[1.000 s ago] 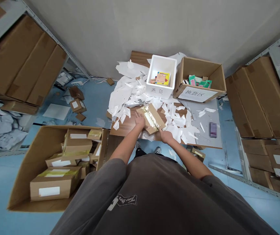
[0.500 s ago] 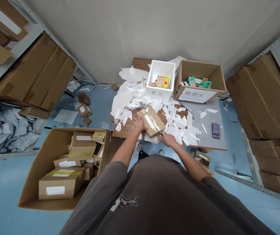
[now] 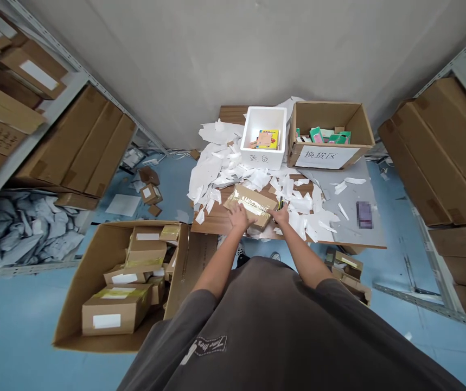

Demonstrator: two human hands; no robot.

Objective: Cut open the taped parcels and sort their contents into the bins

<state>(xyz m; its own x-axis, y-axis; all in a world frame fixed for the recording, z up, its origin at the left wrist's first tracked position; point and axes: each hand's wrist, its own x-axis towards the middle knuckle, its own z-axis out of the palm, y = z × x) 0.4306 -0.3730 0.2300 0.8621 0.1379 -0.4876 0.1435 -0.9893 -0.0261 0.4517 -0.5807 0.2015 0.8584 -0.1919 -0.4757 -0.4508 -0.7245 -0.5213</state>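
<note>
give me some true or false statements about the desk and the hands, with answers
1. The left hand rests on the taped parcel. True.
2. The white foam box is empty. False: it holds a colourful booklet and other small items.
3. Torn white paper scraps litter the table. True.
4. The big floor carton on the person's left is empty. False: it holds several labelled parcels.
5. The right hand is at the parcel's right end. True.
6. The labelled cardboard box sits left of the foam box. False: it sits to its right.
</note>
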